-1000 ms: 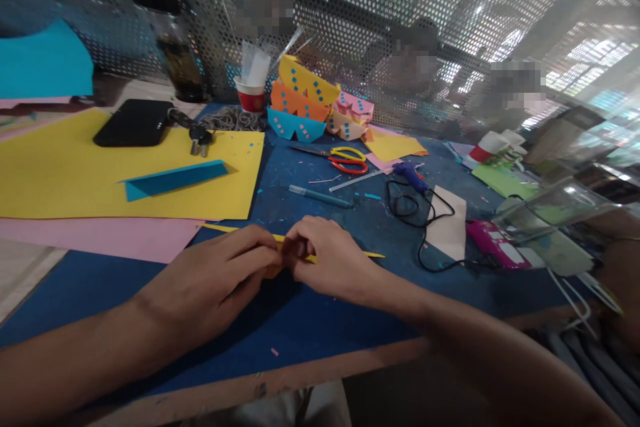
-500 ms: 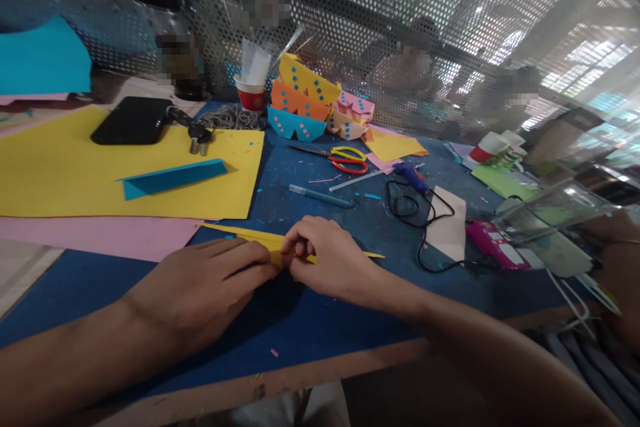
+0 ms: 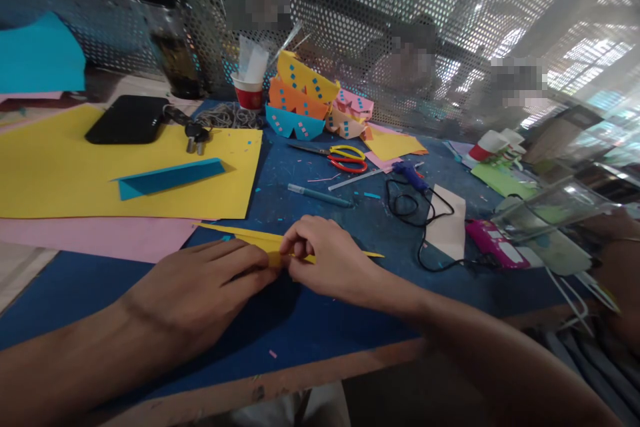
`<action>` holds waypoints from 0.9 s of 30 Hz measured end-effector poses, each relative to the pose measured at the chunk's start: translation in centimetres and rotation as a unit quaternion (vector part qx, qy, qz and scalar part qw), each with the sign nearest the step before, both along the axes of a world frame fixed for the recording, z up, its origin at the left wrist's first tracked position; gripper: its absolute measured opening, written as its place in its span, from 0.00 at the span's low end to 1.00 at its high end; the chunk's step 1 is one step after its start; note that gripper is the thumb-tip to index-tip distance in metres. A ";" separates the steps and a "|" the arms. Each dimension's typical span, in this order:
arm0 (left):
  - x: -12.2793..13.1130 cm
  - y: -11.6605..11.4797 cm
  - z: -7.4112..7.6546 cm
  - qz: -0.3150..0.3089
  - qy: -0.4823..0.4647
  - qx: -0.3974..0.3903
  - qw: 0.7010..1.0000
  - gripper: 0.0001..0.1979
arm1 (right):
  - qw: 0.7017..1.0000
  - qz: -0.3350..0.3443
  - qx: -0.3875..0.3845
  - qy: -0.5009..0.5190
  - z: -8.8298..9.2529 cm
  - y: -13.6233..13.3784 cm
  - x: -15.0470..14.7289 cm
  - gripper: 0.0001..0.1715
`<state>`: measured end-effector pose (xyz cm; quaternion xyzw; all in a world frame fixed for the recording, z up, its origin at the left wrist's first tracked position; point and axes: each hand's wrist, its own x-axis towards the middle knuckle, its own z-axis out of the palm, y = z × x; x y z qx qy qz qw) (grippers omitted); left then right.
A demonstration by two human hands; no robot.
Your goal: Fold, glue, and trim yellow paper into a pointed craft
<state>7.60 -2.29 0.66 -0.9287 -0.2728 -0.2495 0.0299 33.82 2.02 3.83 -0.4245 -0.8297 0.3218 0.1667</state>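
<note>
A folded piece of yellow paper [image 3: 257, 238] lies at the near part of the blue table [image 3: 320, 327], its pointed ends showing on both sides of my hands. My left hand [image 3: 210, 283] rests over its left part, fingers together and closed on it. From the right, my right hand [image 3: 323, 255] pinches the middle of the paper with curled fingers. The fingertips of both hands nearly meet, and they hide part of the fold. A folded blue strip [image 3: 173, 178] rests on a large yellow sheet [image 3: 215, 197] to the left.
Beyond my hands lie a capped pen [image 3: 320, 196], scissors [image 3: 345, 159] and a blue glue gun [image 3: 411, 175] with its black cord. Decorated paper crowns [image 3: 300, 103] stand behind, beside a red-white cup [image 3: 248, 90]. A phone [image 3: 127, 120] and keys [image 3: 195, 137] are left.
Both hands hold nearly the same pose on the yellow paper. The view has shifted very slightly, so objects at the left appear a little further left.
</note>
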 end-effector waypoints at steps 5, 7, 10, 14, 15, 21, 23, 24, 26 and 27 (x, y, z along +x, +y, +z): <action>0.0 -0.3 -0.2 0.003 0.029 0.008 1.000 0.24 | 1.000 0.000 -0.002 0.007 0.0 0.0 0.0 0.09; 0.0 -0.5 -0.4 0.007 0.024 0.003 1.000 0.24 | 1.000 -0.001 -0.002 0.007 -0.1 0.0 0.1 0.09; 0.0 -0.8 -0.9 0.017 -0.004 -0.013 1.000 0.25 | 1.000 -0.002 0.001 0.008 -0.2 0.0 0.1 0.09; 0.2 -0.7 -0.9 0.026 -0.023 -0.010 0.999 0.26 | 1.000 -0.001 0.007 0.014 -0.2 0.0 0.1 0.08; 0.3 -0.5 -0.7 0.016 -0.022 0.003 1.000 0.25 | 1.000 -0.001 0.007 0.014 -0.2 0.0 0.1 0.08; 0.6 0.3 -0.1 -0.023 -0.014 0.062 0.998 0.23 | 1.000 0.000 0.012 0.013 -0.4 0.0 0.2 0.08; 0.6 0.2 -0.4 -0.011 -0.021 0.062 0.998 0.24 | 1.000 0.003 0.016 0.017 -0.5 -0.1 0.2 0.08; 0.6 0.1 -0.5 -0.009 -0.023 0.062 0.998 0.25 | 1.000 0.004 0.017 0.018 -0.5 -0.1 0.3 0.08; 0.5 0.1 -0.6 -0.012 -0.017 0.060 0.998 0.25 | 1.000 0.004 0.017 0.016 -0.6 -0.1 0.2 0.08; 0.4 0.1 -0.6 -0.016 -0.010 0.059 0.998 0.25 | 1.000 0.004 0.016 0.012 -0.5 -0.1 0.2 0.09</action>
